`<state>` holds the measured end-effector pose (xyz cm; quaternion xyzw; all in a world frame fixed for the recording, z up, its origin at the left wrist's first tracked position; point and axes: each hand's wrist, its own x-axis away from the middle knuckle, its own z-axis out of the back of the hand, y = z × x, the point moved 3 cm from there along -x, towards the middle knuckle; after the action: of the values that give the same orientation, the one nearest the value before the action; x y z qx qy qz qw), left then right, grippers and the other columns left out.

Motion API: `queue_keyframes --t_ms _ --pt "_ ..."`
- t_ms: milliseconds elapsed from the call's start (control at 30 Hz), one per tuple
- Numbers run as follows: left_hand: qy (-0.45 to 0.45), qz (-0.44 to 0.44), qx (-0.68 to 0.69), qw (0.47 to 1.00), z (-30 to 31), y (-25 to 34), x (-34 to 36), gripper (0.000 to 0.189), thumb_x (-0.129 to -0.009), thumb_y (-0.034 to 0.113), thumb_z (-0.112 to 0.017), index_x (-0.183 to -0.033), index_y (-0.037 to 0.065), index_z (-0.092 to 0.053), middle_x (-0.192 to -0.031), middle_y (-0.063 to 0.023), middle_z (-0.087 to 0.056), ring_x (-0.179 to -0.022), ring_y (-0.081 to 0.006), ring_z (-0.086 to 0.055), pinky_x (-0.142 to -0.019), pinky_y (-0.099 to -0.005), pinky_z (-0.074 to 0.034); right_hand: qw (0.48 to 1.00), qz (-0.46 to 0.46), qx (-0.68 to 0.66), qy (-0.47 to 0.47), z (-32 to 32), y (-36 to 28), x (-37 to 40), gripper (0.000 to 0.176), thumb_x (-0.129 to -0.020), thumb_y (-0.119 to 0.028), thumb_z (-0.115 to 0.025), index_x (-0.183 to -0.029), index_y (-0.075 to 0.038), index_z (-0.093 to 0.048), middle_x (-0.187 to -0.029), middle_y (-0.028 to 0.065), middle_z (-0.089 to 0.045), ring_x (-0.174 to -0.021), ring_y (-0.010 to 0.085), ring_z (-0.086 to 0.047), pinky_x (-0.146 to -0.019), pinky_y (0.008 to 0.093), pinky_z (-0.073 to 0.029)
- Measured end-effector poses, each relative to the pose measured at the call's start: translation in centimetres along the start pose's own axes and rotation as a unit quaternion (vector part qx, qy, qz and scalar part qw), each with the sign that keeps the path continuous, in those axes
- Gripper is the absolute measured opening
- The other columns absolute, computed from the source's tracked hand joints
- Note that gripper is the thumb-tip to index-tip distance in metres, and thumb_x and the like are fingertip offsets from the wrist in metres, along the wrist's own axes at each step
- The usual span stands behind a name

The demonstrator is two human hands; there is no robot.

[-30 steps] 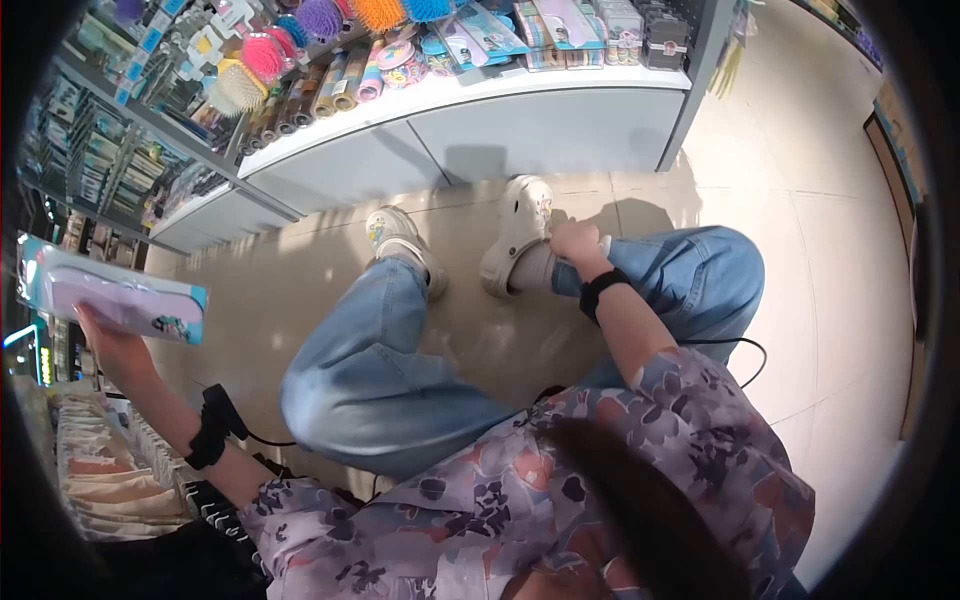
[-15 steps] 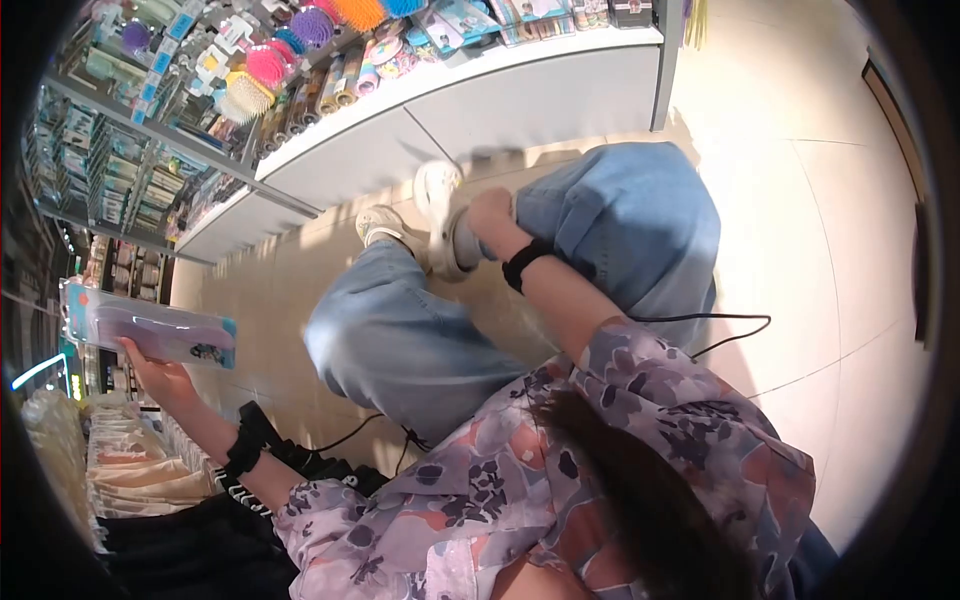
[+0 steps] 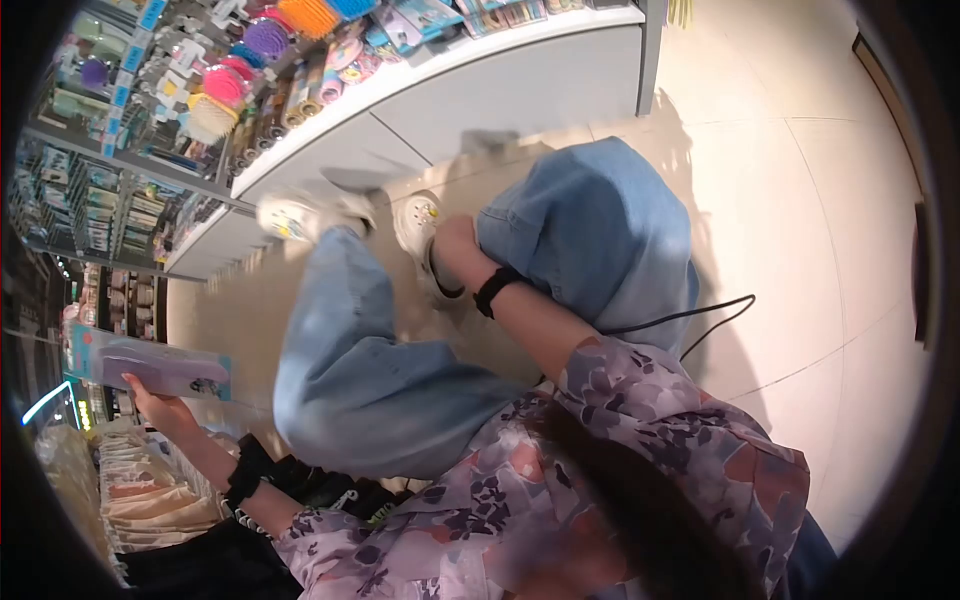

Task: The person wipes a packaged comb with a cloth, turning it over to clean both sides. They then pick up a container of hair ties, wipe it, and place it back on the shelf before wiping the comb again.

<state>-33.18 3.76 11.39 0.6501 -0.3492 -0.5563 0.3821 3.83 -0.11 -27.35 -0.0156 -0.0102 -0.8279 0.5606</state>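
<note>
On the left, my left hand (image 3: 165,408) grips the lower edge of a flat clear package (image 3: 160,368) with a long pale purple item inside. The thumb lies against the front of the pack. My right hand (image 3: 457,250) hangs beside the bent right leg in blue jeans (image 3: 590,215), just over the white clog (image 3: 418,222). Its fingers are turned away and hidden, so whether it holds anything does not show. Black bands circle both wrists.
A white shelf base (image 3: 520,88) runs across the top, with colourful hairbrushes (image 3: 265,40) and small packs above it. Light clothes on hangers (image 3: 155,490) are at the lower left. A black cable (image 3: 690,312) loops beside the right leg. Pale floor tiles (image 3: 775,240) lie to the right.
The left leg and its shoe have swung left, and that shoe is blurred. The right leg and hand sit slightly further left. The package in my left hand appears a little lower.
</note>
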Motion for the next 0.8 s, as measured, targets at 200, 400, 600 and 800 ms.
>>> queue_keyframes --t_ms 200,400,600,800 --pt "0.017 -0.038 -0.015 0.999 -0.3 0.0 -0.2 0.054 -0.087 0.033 -0.052 -0.127 0.001 -0.034 -0.126 -0.0127 -0.039 -0.114 -0.0240 -0.041 -0.096 -0.0398 -0.034 0.936 -0.060 -0.334 0.095 16.6 5.1 9.3 0.011 -0.073 -0.011 -0.054 -0.076 -0.006 -0.064 -0.076 0.0109 -0.064 -0.070 0.0245 -0.064 -0.059 0.0352 -0.049" --pt "-0.017 0.003 0.018 1.000 -1.2 -2.3 -0.8 0.054 -0.087 0.036 -0.052 -0.125 0.000 -0.037 -0.123 -0.0116 -0.042 -0.114 -0.0235 -0.041 -0.097 -0.0379 -0.034 0.870 0.021 -0.443 0.216 25.6 5.7 19.0 0.013 -0.082 -0.015 -0.048 -0.081 -0.003 -0.046 -0.067 0.0145 -0.056 -0.060 0.0328 -0.058 -0.054 0.0408 -0.046" --pt "-0.039 0.104 0.087 0.990 -4.5 -6.8 -1.2 0.050 -0.090 0.035 -0.045 -0.126 0.001 -0.037 -0.122 -0.0085 -0.045 -0.111 -0.0186 -0.043 -0.097 -0.0325 -0.032 0.846 0.088 -0.505 0.150 24.3 4.7 19.3 0.020 -0.084 -0.022 -0.050 -0.082 -0.002 -0.044 -0.072 0.0159 -0.054 -0.062 0.0349 -0.056 -0.053 0.0432 -0.044" --pt "-0.117 0.111 0.082 0.983 -8.4 -8.8 0.9 0.043 -0.091 0.032 -0.046 -0.122 0.002 -0.042 -0.116 -0.0065 -0.048 -0.105 -0.0171 -0.047 -0.092 -0.0309 -0.036 0.833 0.073 -0.500 0.224 23.5 7.8 17.2 0.016 -0.081 -0.017 -0.050 -0.078 -0.002 -0.044 -0.068 0.0144 -0.054 -0.057 0.0322 -0.056 -0.048 0.0403 -0.043"
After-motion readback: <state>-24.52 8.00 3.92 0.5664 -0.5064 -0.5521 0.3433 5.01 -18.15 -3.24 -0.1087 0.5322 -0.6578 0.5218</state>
